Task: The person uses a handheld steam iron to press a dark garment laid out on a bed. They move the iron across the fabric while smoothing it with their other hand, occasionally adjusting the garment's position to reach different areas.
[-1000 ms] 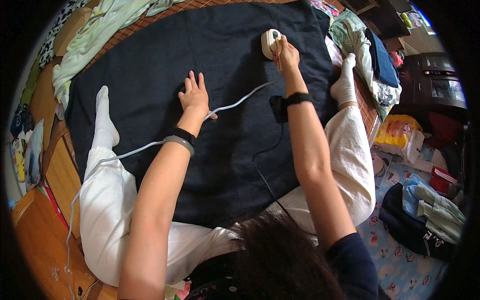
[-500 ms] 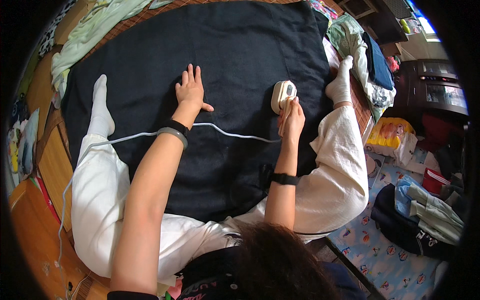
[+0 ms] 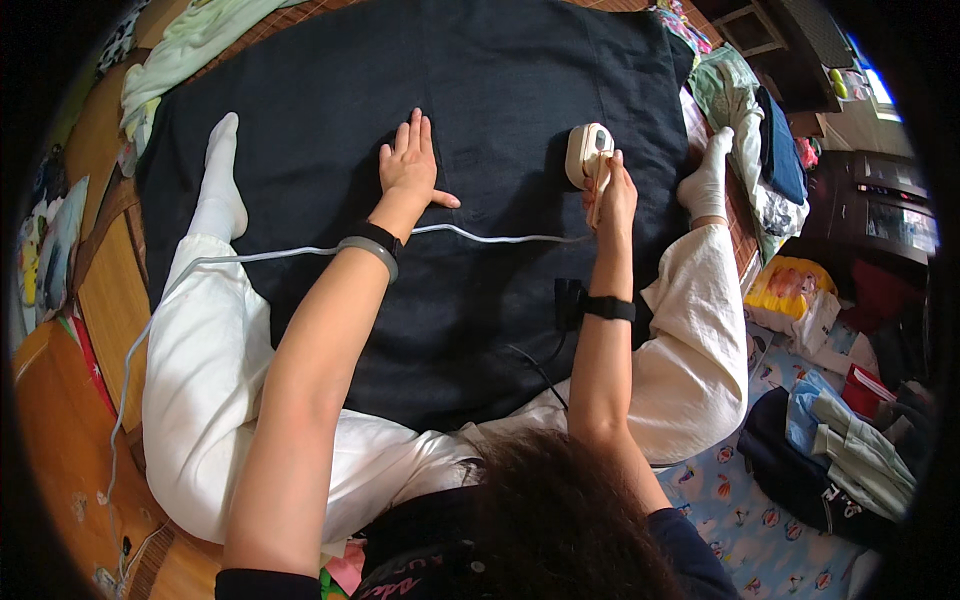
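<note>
A large black cloth (image 3: 500, 80) lies spread between my legs, both in white trousers and socks. My left hand (image 3: 408, 165) rests palm down on it, fingers stretched and thumb out sideways, holding nothing. Out to the right, my right hand (image 3: 612, 188) grips the handle of a small cream handheld iron (image 3: 585, 152) whose head sits on the cloth. A pale cord (image 3: 500, 240) runs from the iron across the cloth, past my left wrist and down the left side. A dark device (image 3: 567, 300) with a black cable is beside my right wrist, partly hidden.
Pale folded clothes (image 3: 190, 40) lie at the far left, more clothes (image 3: 780, 150) beyond my right foot. A wooden board (image 3: 60, 430) is at left. At right are a dark cabinet (image 3: 880, 200), a yellow package (image 3: 785, 295) and a clothes pile (image 3: 830, 450) on a patterned blue floor.
The iron in my right hand came down the cloth toward me, then moved slightly back away from me. My left hand stays spread on the cloth, shifted a little forward.
</note>
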Demonstrator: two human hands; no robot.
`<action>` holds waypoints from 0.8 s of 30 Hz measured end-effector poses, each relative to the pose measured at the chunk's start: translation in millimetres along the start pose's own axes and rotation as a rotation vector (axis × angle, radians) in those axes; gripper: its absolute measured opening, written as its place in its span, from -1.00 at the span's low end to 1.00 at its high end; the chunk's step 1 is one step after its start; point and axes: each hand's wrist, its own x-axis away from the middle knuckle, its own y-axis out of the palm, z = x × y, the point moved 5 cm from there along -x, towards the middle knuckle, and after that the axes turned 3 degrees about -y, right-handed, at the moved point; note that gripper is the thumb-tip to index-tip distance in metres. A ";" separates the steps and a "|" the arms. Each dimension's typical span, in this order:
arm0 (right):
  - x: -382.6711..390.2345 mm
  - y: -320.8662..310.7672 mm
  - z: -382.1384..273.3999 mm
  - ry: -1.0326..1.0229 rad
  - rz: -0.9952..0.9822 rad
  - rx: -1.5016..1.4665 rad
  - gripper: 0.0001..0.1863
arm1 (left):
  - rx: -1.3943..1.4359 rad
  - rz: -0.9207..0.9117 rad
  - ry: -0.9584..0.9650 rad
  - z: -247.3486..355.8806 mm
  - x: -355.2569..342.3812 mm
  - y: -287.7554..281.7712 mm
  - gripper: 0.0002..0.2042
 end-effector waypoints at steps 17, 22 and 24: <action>156.9 76.3 48.4 -0.045 -0.167 0.354 -0.49 | 0.107 -0.064 0.112 -60.1 29.8 22.4 0.58; 123.1 95.7 38.9 -0.068 -0.238 0.343 -0.50 | 0.074 -0.103 0.065 -55.8 30.2 19.1 0.58; 110.9 107.2 35.5 -0.066 -0.266 0.313 -0.51 | 0.075 -0.127 0.045 -54.6 32.0 17.1 0.59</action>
